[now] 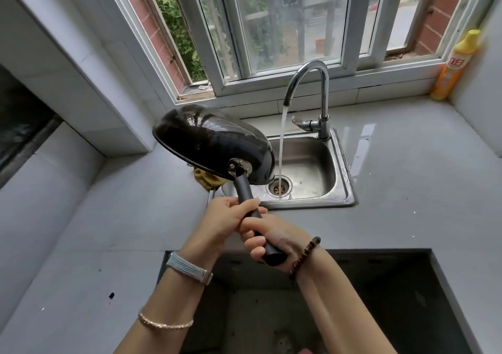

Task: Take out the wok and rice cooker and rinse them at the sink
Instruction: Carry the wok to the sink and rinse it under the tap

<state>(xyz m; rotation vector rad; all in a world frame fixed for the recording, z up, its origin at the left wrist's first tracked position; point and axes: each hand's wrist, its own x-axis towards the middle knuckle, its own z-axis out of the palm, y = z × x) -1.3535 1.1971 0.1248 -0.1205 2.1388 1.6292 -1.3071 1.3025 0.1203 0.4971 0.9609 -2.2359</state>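
A black wok (209, 141) is held up, tipped with its wet underside toward me, over the left edge of the steel sink (312, 163). My left hand (225, 217) grips the dark handle near the bowl. My right hand (271, 239) grips the handle's end. Water runs from the curved tap (312, 81) straight down to the drain (279, 187), just right of the wok. No rice cooker is in view.
A yellow cloth (207, 179) lies at the sink's left edge under the wok. A yellow detergent bottle (453, 65) stands in the right corner by the window. A dark rectangular opening (380, 285) is cut in the grey countertop (407, 177) in front of me.
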